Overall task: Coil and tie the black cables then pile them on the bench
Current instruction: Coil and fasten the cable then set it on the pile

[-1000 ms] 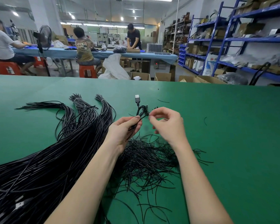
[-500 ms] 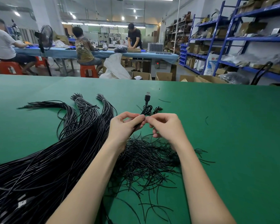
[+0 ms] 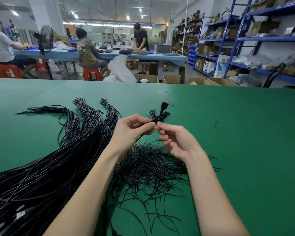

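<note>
Black cable in work: coiled cable point(image 3: 161, 116), folded small, USB plug pointing up and away from my fingers.
Left hand point(image 3: 132, 132): my thumb and fingers pinch the coil's near end.
Right hand point(image 3: 175, 141): fingers curled, tips meeting the left hand's at the coil; what they pinch I cannot tell.
Below my grip: loose heap of black ties point(image 3: 150, 169) on the green bench point(image 3: 245, 150).
Left of my grip: long cable bundles point(image 3: 46, 167), far ends banded.
</note>
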`<state>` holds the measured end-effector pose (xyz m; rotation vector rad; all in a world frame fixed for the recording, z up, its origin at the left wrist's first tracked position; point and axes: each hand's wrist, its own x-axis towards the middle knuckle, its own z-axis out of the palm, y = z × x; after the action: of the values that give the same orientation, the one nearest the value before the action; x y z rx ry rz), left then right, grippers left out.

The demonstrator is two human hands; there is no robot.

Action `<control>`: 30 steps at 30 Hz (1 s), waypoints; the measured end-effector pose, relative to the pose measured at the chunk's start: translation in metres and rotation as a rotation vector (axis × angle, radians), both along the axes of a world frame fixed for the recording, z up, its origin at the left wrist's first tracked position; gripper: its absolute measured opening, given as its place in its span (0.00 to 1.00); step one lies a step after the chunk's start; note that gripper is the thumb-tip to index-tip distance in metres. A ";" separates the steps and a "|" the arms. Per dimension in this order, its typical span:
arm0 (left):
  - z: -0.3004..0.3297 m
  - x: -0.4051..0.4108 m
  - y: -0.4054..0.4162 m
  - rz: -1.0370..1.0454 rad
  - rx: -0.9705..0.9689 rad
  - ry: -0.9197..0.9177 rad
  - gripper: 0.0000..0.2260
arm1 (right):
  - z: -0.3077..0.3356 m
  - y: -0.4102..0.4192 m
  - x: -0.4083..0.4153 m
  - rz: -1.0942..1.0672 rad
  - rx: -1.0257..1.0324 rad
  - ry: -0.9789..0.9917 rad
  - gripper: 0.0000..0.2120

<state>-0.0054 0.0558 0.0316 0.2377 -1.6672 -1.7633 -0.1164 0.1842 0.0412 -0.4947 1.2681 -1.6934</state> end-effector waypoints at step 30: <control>-0.001 -0.005 -0.002 -0.121 0.240 -0.062 0.07 | 0.001 0.007 -0.006 0.056 0.058 0.056 0.06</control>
<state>-0.0108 0.0535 0.0306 0.3071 -1.5388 -2.0681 -0.1228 0.1912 0.0421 -0.5416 1.3280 -1.6011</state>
